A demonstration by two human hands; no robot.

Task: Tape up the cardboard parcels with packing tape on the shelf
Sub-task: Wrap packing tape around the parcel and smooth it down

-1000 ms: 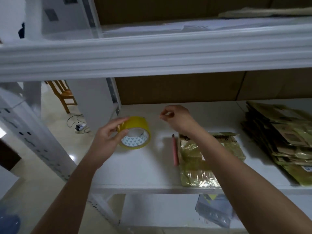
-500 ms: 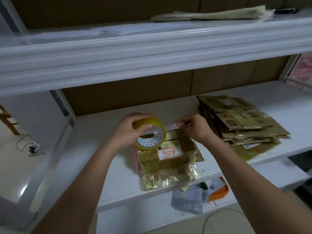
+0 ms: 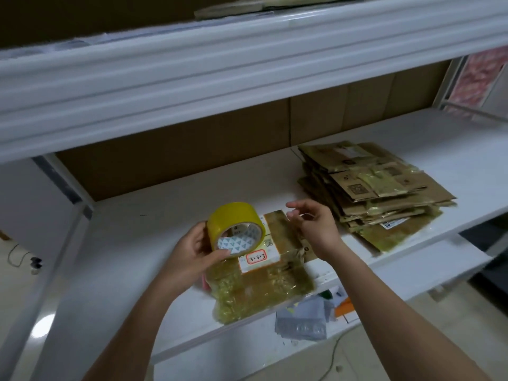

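So compared with half a second before, you'd tipped the yellow tape roll (image 3: 235,229) up and back toward you in your left hand (image 3: 195,253), and your right hand (image 3: 316,226) had let go of the pinch it had on the tape end, or at least that's how it looked. Back then both hands were close together with a short strip stretched between them; here the right hand hovered over the far right corner of the parcel (image 3: 268,266) with fingers loosely spread and nothing clearly between them, though clear tape is hard to spot, so I couldn't tell for sure. Your left fingers were curled round the roll, thumb on the far side, fingertips on the near edge of the core. My read: the strip wasn't stuck down yet, so you probably needed to find the end again. The parcel itself sat near the front edge of the shelf (image 3: 132,248), flat, brown, already shiny and crinkly with tape, with a white label reading 3-3-3 in a red box. A stack of flattened cardboard (image 3: 379,193) lay well off to the right.
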